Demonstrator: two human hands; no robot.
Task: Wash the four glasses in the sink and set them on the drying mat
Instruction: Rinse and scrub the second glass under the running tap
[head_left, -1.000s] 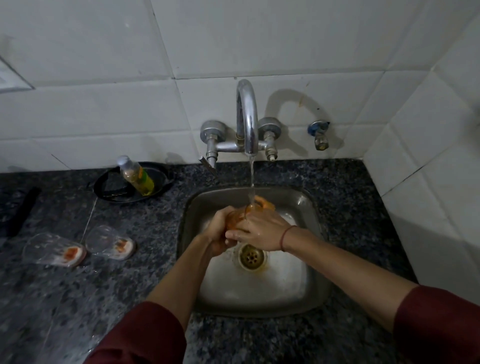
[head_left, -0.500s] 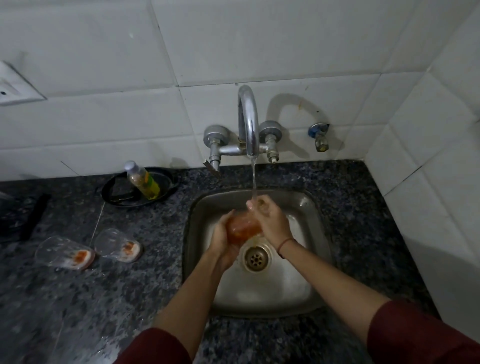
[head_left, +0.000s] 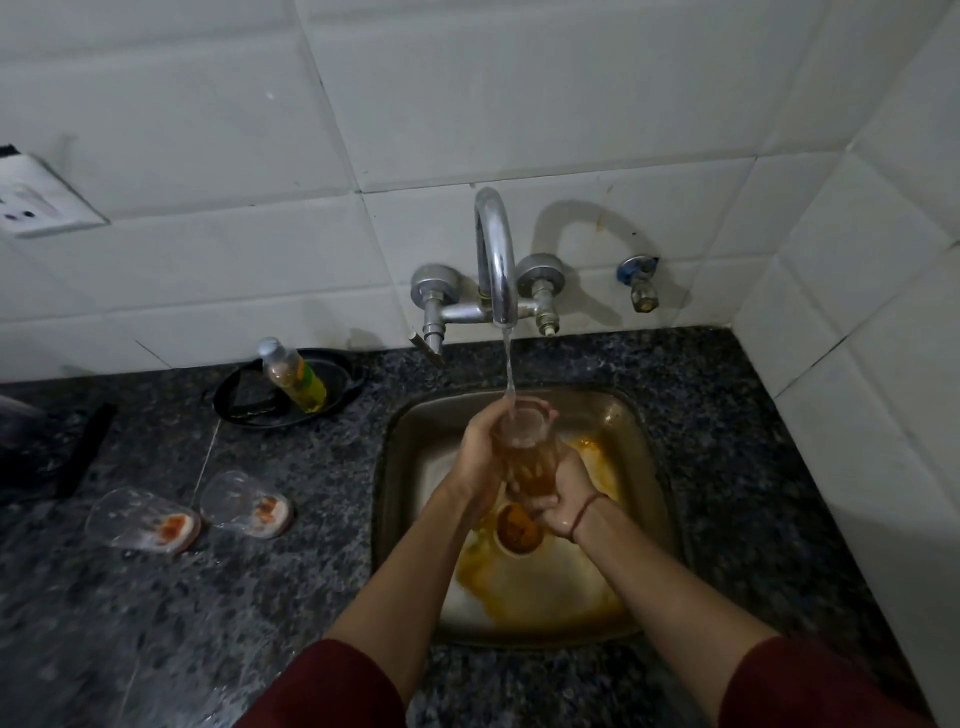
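Kitchen corner: white wall tiles (head_left: 519, 104) behind a dark speckled stone counter (head_left: 208, 623) with a steel sink (head_left: 649, 467) set into it.
Glass: the glass (head_left: 524, 457) is held above the sink bowl, long axis near upright, mouth up, part full of orange-tinted water.
Left hand: the left hand (head_left: 475, 457) wraps the upper wall of the glass from the sink's left side.
Right hand: the right hand (head_left: 563, 501) grips the base from below and to the right.
Water: a thin stream (head_left: 509, 364) from the tap (head_left: 496, 260), at the sink's back edge, falls straight into the mouth.
Sink bowl: orange smears lie around the drain (head_left: 517, 527).
Next move, judged: emptying means tipping the mouth away from the tap; the right hand at the base is placed to pivot it.
Other glasses: the inner lying glass (head_left: 244, 504) and the outer lying glass (head_left: 143, 519) lie on their sides left of the sink, orange residue at their bottoms, nearer the left hand.
Beyond: a soap bottle (head_left: 293, 374) in a black pan (head_left: 249, 410), back left of the sink.
Drying mat: not in view.
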